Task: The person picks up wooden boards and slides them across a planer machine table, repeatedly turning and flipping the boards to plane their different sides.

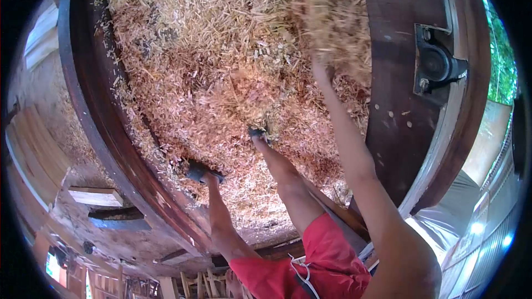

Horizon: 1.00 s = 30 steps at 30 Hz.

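My right arm reaches up the view, and my right hand [321, 71] is at the wood shavings [221, 50] close to the dark wooden board on the right. Motion smears the hand and the shavings just above it, so its fingers and anything in them cannot be made out. What looks like my left hand [234, 284] shows in part at the bottom edge, beside the red shorts [332, 249]; its fingers are unclear. My feet, in dark footwear [204, 171], stand on the shavings.
A dark curved beam [105, 116] borders the shavings on the left. The wide dark board [393, 77] on the right carries a black metal bearing [435, 63]. Wooden planks [36, 149] lie at the far left, and pale sheeting [451, 205] hangs at the lower right.
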Available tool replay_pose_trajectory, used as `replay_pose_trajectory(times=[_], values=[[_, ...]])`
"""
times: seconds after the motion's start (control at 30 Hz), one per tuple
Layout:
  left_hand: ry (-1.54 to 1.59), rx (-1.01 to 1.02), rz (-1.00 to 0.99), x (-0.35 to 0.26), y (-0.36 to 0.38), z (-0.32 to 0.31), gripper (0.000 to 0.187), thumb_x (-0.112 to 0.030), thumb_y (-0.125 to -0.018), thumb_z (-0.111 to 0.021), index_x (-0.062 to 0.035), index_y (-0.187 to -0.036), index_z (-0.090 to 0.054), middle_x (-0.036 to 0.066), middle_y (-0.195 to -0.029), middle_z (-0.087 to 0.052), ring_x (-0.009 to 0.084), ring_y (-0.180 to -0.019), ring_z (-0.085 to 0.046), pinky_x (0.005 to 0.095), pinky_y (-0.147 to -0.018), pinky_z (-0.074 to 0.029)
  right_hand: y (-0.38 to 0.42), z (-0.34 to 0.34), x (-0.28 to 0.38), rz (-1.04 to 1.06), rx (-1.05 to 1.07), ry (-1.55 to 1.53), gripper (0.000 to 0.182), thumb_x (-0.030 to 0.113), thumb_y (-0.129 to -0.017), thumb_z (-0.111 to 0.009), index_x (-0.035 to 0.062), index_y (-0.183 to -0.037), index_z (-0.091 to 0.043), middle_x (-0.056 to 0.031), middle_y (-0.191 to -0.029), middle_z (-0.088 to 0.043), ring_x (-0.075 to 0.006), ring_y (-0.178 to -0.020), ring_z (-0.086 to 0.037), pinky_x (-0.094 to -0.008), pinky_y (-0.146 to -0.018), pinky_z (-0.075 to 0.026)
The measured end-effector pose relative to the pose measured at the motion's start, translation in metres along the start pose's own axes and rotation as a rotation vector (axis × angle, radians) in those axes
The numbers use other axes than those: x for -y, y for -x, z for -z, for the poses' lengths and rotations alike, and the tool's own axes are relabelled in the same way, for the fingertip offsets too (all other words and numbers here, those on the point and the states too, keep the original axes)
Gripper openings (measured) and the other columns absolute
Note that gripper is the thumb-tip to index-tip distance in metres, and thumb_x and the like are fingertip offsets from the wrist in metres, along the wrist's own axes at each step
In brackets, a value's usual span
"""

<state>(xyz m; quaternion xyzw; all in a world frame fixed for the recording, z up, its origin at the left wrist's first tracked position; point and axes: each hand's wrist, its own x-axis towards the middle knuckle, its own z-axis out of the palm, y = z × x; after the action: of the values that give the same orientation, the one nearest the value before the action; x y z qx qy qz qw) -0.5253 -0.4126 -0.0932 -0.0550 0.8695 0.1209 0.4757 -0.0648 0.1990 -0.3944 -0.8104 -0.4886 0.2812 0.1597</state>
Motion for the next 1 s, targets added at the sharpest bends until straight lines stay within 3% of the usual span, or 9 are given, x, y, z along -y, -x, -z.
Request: replay_pose_trajectory(times=[0.07,0.13,0.17,0.27,0.53,0.6,0.7,0.83,1.0], values=[[0.008,0.005,0.0,-0.001,0.001,-0.001,0.026,-0.011,-0.104,-0.067,-0.0011,-0.128,-0.061,0.01,-0.119,-0.068,0.0206,-0.107,-0.067,0.0345,-0.095,-0.054,0.07,0.018,0.032,0.238,0.039,-0.12,0.06,0.013,-0.098,-0.075,0.0022,-0.155,-0.056,-0.0201,-0.152,-0.059,-0.0245,-0.128,-0.059,-0.0401,-0.109,-0.048],[0.019,0.009,0.008,0.0,0.006,-0.003,0.026,-0.012,-0.104,-0.067,-0.0011,-0.127,-0.061,0.01,-0.119,-0.069,0.0205,-0.107,-0.067,0.0343,-0.094,-0.055,0.126,0.025,0.006,0.075,-0.027,-0.299,0.058,0.011,-0.098,-0.075,0.0009,-0.153,-0.058,-0.0211,-0.149,-0.061,-0.0237,-0.125,-0.062,-0.0394,-0.107,-0.05],[0.021,0.011,0.007,-0.001,0.007,-0.004,0.025,-0.012,-0.105,-0.067,-0.0011,-0.127,-0.061,0.01,-0.118,-0.069,0.0204,-0.107,-0.067,0.0343,-0.094,-0.055,0.127,0.015,-0.034,-0.052,-0.322,-0.395,0.061,0.011,-0.098,-0.075,0.0008,-0.155,-0.056,-0.0199,-0.153,-0.06,-0.0228,-0.129,-0.061,-0.0391,-0.108,-0.049],[0.02,0.02,0.001,-0.001,0.006,-0.002,0.024,-0.013,-0.105,-0.066,-0.0011,-0.126,-0.062,0.01,-0.117,-0.069,0.0203,-0.106,-0.067,0.0341,-0.093,-0.055,0.092,0.042,-0.088,-0.367,-0.531,-0.142,0.055,0.021,-0.1,-0.073,0.0005,-0.149,-0.059,-0.0177,-0.138,-0.065,-0.022,-0.112,-0.063,-0.0387,-0.098,-0.052],[0.037,0.002,0.031,0.005,0.008,-0.014,0.022,-0.014,-0.106,-0.066,-0.0011,-0.123,-0.062,0.01,-0.114,-0.069,0.0198,-0.104,-0.067,0.0336,-0.091,-0.056,-0.019,-0.009,0.023,0.12,0.103,0.069,0.057,0.048,-0.105,-0.068,-0.0004,-0.133,-0.066,-0.0119,-0.1,-0.078,-0.0198,-0.067,-0.07,-0.0376,-0.072,-0.061],[0.042,0.007,0.036,0.004,0.008,-0.014,0.021,-0.015,-0.106,-0.065,-0.0011,-0.123,-0.062,0.01,-0.114,-0.069,0.0197,-0.103,-0.067,0.0335,-0.09,-0.056,0.052,0.005,0.061,0.349,-0.026,-0.015,0.064,0.045,-0.104,-0.071,0.0002,-0.148,-0.059,-0.0152,-0.111,-0.079,-0.0231,-0.088,-0.077,-0.038,-0.091,-0.061],[0.051,0.015,0.034,0.002,0.004,-0.018,0.021,-0.015,-0.107,-0.065,-0.0011,-0.122,-0.063,0.01,-0.113,-0.069,0.0195,-0.103,-0.067,0.0333,-0.09,-0.056,0.127,0.007,-0.013,0.132,-0.072,-0.167,0.056,0.031,-0.108,-0.066,0.0003,-0.153,-0.057,-0.0179,-0.138,-0.071,-0.0248,-0.132,-0.067,-0.0368,-0.113,-0.051],[0.047,0.023,0.028,0.001,-0.001,-0.014,0.02,-0.016,-0.107,-0.065,-0.001,-0.12,-0.063,0.009,-0.111,-0.069,0.0193,-0.102,-0.067,0.0331,-0.088,-0.056,0.111,0.047,-0.093,-0.334,-0.438,-0.089,0.063,0.032,-0.104,-0.068,0.0034,-0.157,-0.05,-0.0212,-0.141,-0.069,-0.0293,-0.133,-0.066,-0.04,-0.113,-0.051],[0.049,0.007,0.016,0.0,0.003,-0.005,0.019,-0.017,-0.108,-0.064,-0.001,-0.119,-0.063,0.009,-0.109,-0.069,0.019,-0.101,-0.067,0.0327,-0.087,-0.057,0.027,0.027,-0.041,-0.283,-0.176,0.066,0.074,0.033,-0.099,-0.071,0.0072,-0.162,-0.042,-0.0253,-0.144,-0.065,-0.0349,-0.134,-0.064,-0.0441,-0.113,-0.051]])
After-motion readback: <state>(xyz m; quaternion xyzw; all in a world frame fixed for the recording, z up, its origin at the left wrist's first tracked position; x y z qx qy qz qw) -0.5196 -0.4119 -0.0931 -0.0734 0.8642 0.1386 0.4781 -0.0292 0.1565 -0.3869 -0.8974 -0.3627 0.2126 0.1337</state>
